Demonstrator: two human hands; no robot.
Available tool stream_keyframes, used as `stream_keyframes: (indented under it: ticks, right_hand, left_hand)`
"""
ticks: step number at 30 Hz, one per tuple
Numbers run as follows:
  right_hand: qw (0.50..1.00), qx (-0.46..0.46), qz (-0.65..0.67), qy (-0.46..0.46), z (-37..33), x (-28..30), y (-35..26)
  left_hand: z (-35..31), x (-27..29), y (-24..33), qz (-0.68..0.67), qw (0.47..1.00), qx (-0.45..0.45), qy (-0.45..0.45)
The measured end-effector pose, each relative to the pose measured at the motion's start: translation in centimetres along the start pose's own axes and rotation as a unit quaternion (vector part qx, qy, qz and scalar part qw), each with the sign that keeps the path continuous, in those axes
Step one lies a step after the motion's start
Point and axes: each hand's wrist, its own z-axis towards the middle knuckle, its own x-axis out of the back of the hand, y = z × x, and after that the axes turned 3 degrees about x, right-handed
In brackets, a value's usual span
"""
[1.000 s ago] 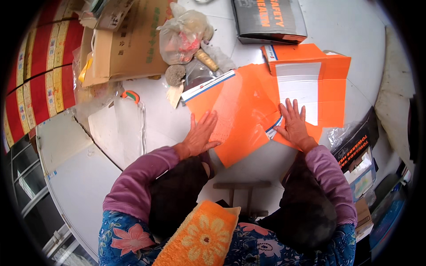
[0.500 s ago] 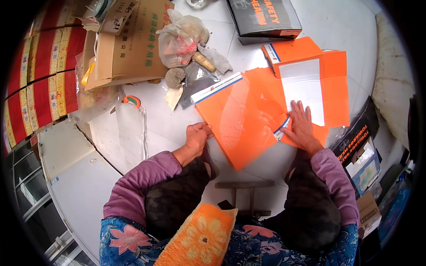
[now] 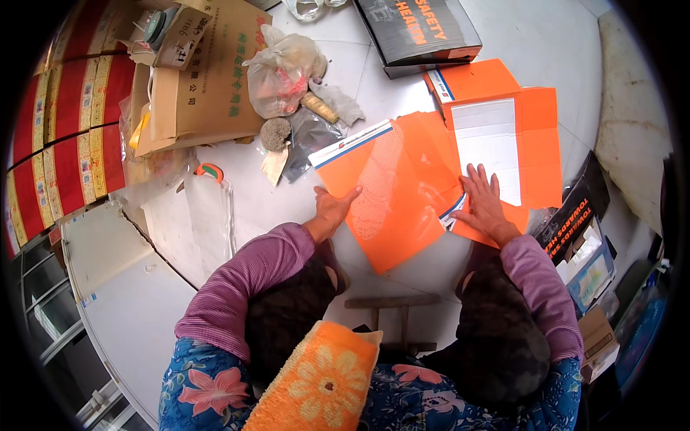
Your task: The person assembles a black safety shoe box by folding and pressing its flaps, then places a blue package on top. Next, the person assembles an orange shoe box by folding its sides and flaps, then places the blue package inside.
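Note:
An orange sheet (image 3: pixel 402 215) lies flat in front of me, with a white and blue strip along its upper left edge and a shiny patterned patch on it. My left hand (image 3: pixel 333 212) is at its left edge, fingers apart and thumb stretched over the edge. Against the sheet's right side, partly overlapping it, lies unfolded orange cardboard (image 3: pixel 540 151) with a white panel. My right hand (image 3: pixel 487 207) rests palm down on this overlap, its fingers spread and reaching to the white panel. A small white and blue strip (image 3: pixel 453 207) shows beside my right thumb.
A brown carton (image 3: pixel 208 86) and a knotted plastic bag (image 3: pixel 277 82) stand at the far left. Nearer are a round scrubber (image 3: pixel 275 134) and an orange-handled tool (image 3: pixel 208 171). A black box (image 3: pixel 420 36) sits beyond the cardboard; red cartons (image 3: pixel 65 108) are stacked leftward.
My left hand has let go of its pinch on the sheet's edge, spread its fingers and moved slightly right and up. My right hand stays on the cardboard. The whole view has shifted slightly.

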Motion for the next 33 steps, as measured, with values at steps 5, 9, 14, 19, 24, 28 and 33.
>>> stream_keyframes:
  ticks: [5,9,14,19,24,28,33]
  right_hand:
    - [0.999,-0.015,0.008,-0.031,0.7,0.3,-0.1]
    - [0.998,-0.02,-0.001,-0.06,1.3,0.8,-0.4]
    - [0.997,-0.019,0.013,-0.071,1.3,1.1,-0.4]
    - [0.997,-0.003,-0.007,-0.078,1.3,1.3,0.0]
    - [0.996,-0.005,-0.015,-0.091,1.4,1.3,-0.1]
    - [0.994,-0.003,-0.027,-0.104,1.6,1.5,-0.1]
    - [0.996,0.015,-0.023,-0.089,1.5,1.6,0.1]
  left_hand:
    - [1.6,0.7,-0.5,-0.002,0.994,-0.104,-0.04]
    - [0.5,4.6,0.9,-0.102,0.966,-0.191,-0.141]
    - [2.3,10.4,3.8,0.171,0.927,-0.312,-0.121]
    - [2.0,11.4,4.2,0.209,0.921,-0.288,-0.159]
    - [-0.1,10.7,5.4,0.049,0.949,-0.238,-0.201]
    - [-1.4,10.4,6.6,0.024,0.949,-0.181,-0.255]
    - [-1.0,10.5,7.4,-0.006,0.954,-0.11,-0.28]
